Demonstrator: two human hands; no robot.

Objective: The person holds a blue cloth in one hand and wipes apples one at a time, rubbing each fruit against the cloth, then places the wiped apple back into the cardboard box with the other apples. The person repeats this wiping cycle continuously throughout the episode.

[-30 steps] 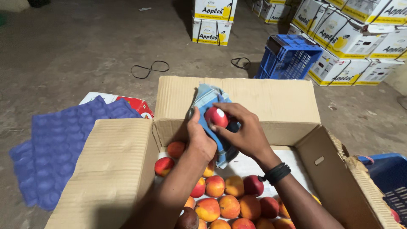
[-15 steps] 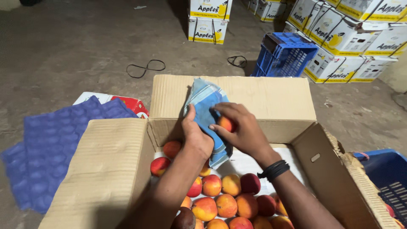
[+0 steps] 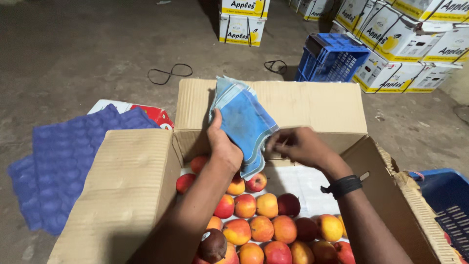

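Observation:
My left hand (image 3: 222,143) grips a blue cloth (image 3: 245,121) and holds it up above an open cardboard box (image 3: 298,103). Pinched fingers of my right hand (image 3: 299,144) touch the cloth's lower right edge; a black band sits on that wrist. No apple shows in either hand. Below both hands, several red and yellow apples (image 3: 266,227) lie in the box on a white sheet (image 3: 303,182).
Purple moulded fruit trays (image 3: 73,161) lie left of the box, over a red and white carton (image 3: 155,114). A blue crate (image 3: 334,56) and stacked white fruit cartons (image 3: 405,44) stand at the back. Another blue crate (image 3: 447,195) is at the right. Black straps (image 3: 171,73) lie on the floor.
The red apple my right hand was rubbing against the cloth is out of sight. My left hand has raised the cloth, and my right hand has slid to the cloth's edge.

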